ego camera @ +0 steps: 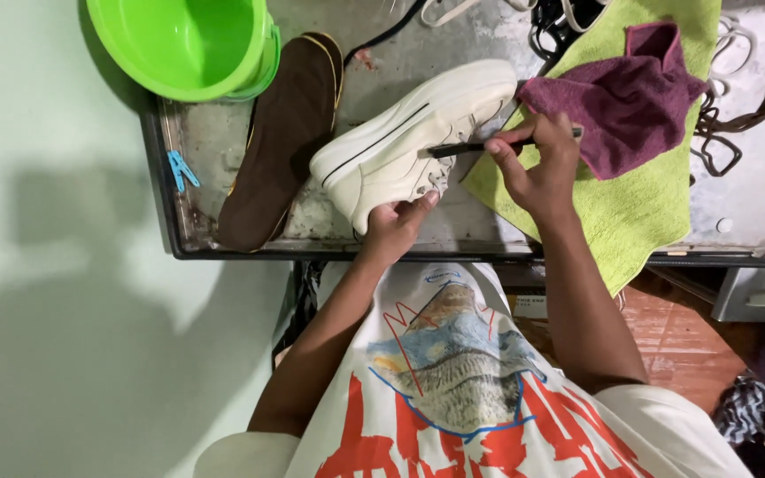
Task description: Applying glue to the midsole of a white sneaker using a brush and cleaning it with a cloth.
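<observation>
A cream-white sneaker (409, 137) lies on its side on a worn metal table (205, 133). My left hand (396, 226) grips the shoe at its near end, fingers under the heel area. My right hand (537, 164) is closed on a thin dark brush (467, 148) whose tip touches the shoe's side near the lace holes. A maroon cloth (630, 97) lies just beyond my right hand on a lime-green towel (639, 195).
A brown insole (281, 142) lies left of the shoe. A bright green basin (188, 44) stands at the table's far left corner. A blue clothes peg (179, 170) lies near the left rim. Dark laces (737, 124) are piled at the right.
</observation>
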